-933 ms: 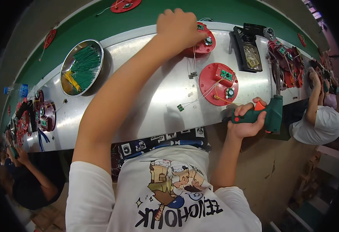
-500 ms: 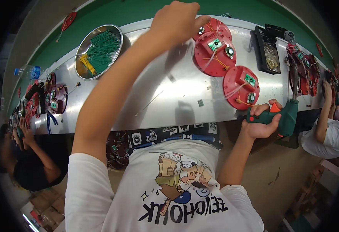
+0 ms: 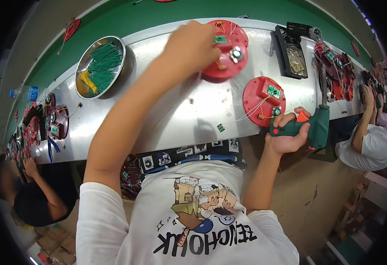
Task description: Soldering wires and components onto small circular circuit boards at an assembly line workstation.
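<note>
I see the left hand (image 3: 193, 46) stretched forward, its back upward, the forearm (image 3: 136, 104) slanting behind it. To its right and farther back, the right hand (image 3: 288, 137) has curled fingers (image 3: 285, 119).

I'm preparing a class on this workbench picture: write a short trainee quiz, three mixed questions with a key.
1. Which of the wearer's hands grips the green tool?
2. True or false: the metal bowl holds both green strands and yellow strands.
3. Fill in: the red disc beside the tool's handle carries a ___ circuit board.

Key: 1. The right hand. 2. True. 3. Green.
</note>
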Tool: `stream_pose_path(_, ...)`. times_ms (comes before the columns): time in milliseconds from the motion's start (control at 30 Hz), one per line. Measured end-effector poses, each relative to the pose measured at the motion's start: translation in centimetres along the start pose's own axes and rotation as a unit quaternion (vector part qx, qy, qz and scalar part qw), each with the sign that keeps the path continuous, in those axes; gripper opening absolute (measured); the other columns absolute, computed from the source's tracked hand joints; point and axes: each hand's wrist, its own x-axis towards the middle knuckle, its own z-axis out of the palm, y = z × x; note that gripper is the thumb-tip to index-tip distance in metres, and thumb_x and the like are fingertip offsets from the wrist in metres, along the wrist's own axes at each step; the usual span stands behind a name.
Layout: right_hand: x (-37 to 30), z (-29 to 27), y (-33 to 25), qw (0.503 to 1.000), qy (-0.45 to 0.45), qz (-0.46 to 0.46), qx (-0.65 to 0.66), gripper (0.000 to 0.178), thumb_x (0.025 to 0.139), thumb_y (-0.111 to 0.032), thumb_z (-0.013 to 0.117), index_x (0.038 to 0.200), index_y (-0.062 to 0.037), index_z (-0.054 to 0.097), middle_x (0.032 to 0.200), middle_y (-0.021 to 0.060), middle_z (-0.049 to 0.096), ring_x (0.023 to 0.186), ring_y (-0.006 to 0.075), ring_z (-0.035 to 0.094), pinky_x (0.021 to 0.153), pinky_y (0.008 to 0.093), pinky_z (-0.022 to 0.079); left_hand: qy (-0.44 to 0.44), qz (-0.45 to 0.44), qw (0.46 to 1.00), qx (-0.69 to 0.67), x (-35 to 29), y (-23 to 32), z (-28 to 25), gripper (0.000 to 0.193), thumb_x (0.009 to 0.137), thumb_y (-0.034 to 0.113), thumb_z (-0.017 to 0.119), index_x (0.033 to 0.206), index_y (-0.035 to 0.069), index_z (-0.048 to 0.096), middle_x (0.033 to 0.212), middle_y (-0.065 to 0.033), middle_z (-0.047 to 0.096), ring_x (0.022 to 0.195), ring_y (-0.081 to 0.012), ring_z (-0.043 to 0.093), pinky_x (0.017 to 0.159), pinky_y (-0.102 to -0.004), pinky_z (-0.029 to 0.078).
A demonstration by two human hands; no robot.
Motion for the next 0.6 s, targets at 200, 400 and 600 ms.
stream_pose_path(200,-0.1,0.2,0.3,0.998,-0.036,0.058,0.005,0.039,0.102,-0.037,0.037,0.112,-0.0014,0.049,0.069,0.0076,0.052,0.049,0.0142,0.043,0.045,0.0287,0.038,-0.038,0.067,0.990,-0.116,-1.8,-4.9,-1.6,0.019,0.078,-0.001,0.063,0.096,-0.003,0.070,0.085,-0.0182,0.071,0.074,-0.0304,0.069,0.072,-0.0370,0.056)
stream_pose_path(400,0.4,-0.3,-0.1,0.997,-0.047,0.059,-0.023,0.043,0.102,-0.040,0.036,0.112,-0.0004,0.048,0.059,0.0073,0.048,0.050,0.0157,0.041,0.048,0.0280,0.036,-0.041,0.043,0.989,-0.139,-4.4,-7.7,-1.5,0.022,0.078,0.000,0.066,0.100,-0.001,0.070,0.090,-0.0163,0.071,0.081,-0.0279,0.069,0.073,-0.0339,0.056)
stream_pose_path(600,0.3,-0.1,-0.1,0.997,-0.036,0.062,-0.037,0.044,0.102,-0.041,0.035,0.112,0.0000,0.048,0.060,0.0070,0.048,0.049,0.0158,0.040,0.048,0.0279,0.035,0.171,0.044,0.984,0.016,-12.7,-4.3,-3.8,0.019,0.078,0.013,0.072,0.093,0.002,0.069,0.099,-0.0147,0.063,0.095,-0.0317,0.059,0.084,-0.0424,0.049)
